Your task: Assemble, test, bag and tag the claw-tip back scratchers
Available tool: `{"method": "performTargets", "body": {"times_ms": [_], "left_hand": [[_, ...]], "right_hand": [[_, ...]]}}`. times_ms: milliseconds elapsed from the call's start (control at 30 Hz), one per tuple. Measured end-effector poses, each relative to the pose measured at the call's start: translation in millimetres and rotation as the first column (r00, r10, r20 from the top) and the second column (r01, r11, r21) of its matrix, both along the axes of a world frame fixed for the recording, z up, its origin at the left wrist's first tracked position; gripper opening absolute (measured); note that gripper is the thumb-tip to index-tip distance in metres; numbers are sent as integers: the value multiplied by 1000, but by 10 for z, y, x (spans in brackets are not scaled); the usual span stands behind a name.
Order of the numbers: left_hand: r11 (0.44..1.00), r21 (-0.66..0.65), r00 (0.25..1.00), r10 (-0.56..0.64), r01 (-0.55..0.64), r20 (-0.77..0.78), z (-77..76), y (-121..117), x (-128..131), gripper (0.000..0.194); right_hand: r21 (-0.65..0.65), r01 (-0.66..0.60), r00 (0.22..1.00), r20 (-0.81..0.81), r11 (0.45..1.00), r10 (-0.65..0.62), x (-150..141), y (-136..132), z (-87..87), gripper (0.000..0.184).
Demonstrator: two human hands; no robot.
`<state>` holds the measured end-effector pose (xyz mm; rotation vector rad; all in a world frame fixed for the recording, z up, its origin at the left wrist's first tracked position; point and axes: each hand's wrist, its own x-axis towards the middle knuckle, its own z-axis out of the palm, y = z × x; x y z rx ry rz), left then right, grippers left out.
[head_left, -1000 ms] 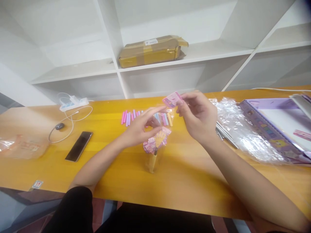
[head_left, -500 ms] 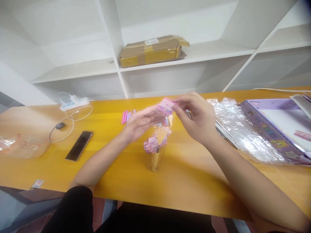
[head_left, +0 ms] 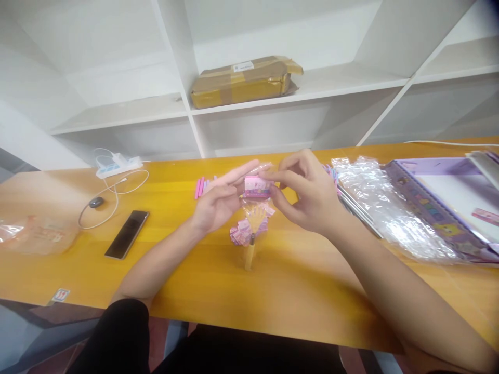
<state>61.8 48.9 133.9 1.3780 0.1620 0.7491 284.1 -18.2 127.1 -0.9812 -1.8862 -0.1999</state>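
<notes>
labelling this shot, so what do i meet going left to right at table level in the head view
orange-tinted plastic bag, phone, left hand, pink card, right hand, clear plastic bags, purple box

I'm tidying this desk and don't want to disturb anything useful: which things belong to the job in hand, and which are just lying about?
Likely part of the job: pink card in the right hand; yellow hand-shaped tool; other pink cards; probably clear bags.

Apparently just lying about: phone; power strip; cardboard box.

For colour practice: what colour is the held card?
The card is mostly pink, seen best in the head view.
</notes>
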Motion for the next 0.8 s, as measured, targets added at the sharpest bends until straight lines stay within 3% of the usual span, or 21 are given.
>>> {"method": "performTargets", "body": {"times_ms": [167, 333, 400, 500, 633, 700, 800], "left_hand": [[997, 22, 998, 69, -69, 15, -45, 15, 7, 56], [995, 83, 998, 55, -55, 3, -62, -2, 28, 59], [986, 127, 994, 110, -107, -23, -86, -19, 46, 66], [975, 153, 978, 176, -159, -110, -158, -16, 69, 80], [984, 100, 953, 167, -146, -253, -263, 46, 85, 51], [982, 73, 951, 186, -173, -248, -289, 74, 92, 39], [979, 69, 960, 201, -191, -196, -294, 84, 98, 38]], "right_hand": [[8, 28, 999, 27, 1000, -29, 6, 24, -64, 31], [-91, -9, 980, -198, 996, -9, -53, 26, -16, 40], [-148, -33, 957, -291, 988, -12, -65, 28, -2, 31], [-116, -3, 930, -366, 993, -40, -46, 31, 3, 8], [-82, -34, 961, -277, 996, 10, 24, 27, 30, 10], [-103, -70, 977, -206, 992, 48, 51, 26, 47, 12], [-111, -107, 984, -157, 988, 89, 66, 37, 50, 14]]}}
